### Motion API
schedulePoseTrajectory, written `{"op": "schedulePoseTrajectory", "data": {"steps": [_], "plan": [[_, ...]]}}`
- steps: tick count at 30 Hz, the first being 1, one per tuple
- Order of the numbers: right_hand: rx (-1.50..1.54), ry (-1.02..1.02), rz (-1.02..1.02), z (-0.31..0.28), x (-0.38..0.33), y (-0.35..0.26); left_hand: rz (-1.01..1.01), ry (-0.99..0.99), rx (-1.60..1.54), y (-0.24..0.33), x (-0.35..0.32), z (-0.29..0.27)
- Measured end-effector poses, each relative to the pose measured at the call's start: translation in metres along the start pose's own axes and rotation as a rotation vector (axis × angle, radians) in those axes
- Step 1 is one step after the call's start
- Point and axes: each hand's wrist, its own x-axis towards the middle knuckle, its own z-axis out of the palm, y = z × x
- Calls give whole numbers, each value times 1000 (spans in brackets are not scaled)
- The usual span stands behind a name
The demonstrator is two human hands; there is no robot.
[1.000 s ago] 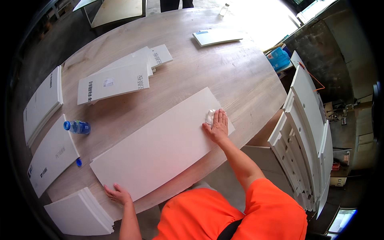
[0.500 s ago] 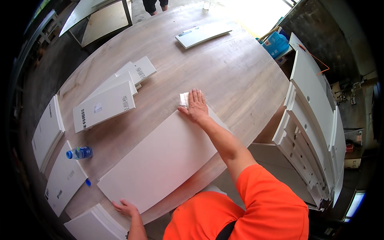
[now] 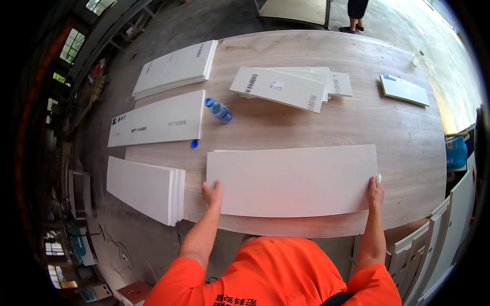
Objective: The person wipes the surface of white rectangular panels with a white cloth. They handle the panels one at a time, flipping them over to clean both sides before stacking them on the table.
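While the long white panel [image 3: 293,181] is steadied at both short ends, the work on it can be judged partway along: its broad upper face is fully exposed and seems evenly clean, yet it has been laid on none of the stacks nearby. Other boards are left out of hand, in the near left stack [image 3: 143,188], the far left stack [image 3: 176,66] and the overlapping group [image 3: 286,92] at the far middle; whether these are finished or waiting cannot be told. The panel is placed flat along the near side of the table [image 3: 408,132], to the right of the near left stack. It is plain, smooth and rectangular, faintly pink toward its near edge, and no printing is seen on its face; at its far left corner a sliver of another pale edge is shown, so a second board may be underneath. Its left edge is met by the left hand [image 3: 212,193], open with the thumb apart; its right edge is met by the right hand [image 3: 376,193], closed on a white wad [image 3: 378,178].
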Motion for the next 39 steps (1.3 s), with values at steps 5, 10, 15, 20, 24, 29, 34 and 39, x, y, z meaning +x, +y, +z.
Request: {"op": "schedulePoseTrajectory", "data": {"steps": [5,10,15,20,24,29,34,39], "plan": [[-24,18,105,-15,-15,-38,-130,-186,-289,-16,-17,-51],[643,-64,-87,-19,-60,-30,-12,-72,-386,-87,-8,-111],[620,-476,-112,8,-189,-102,-114,62,-244,-169,101,-196],[614,-655,-62,100,-357,-202,-61,96,-138,-278,232,-277],[694,-711,-43,172,-497,-266,147,-169,42,-259,239,-286],[500,-1187,-191,200,-634,-366,360,-99,146,-231,191,-295],[489,-1453,-157,234,-726,-400,324,-76,159,-270,250,-338],[213,-1296,-330,244,-687,-390,370,88,324,-311,278,-273]]}}
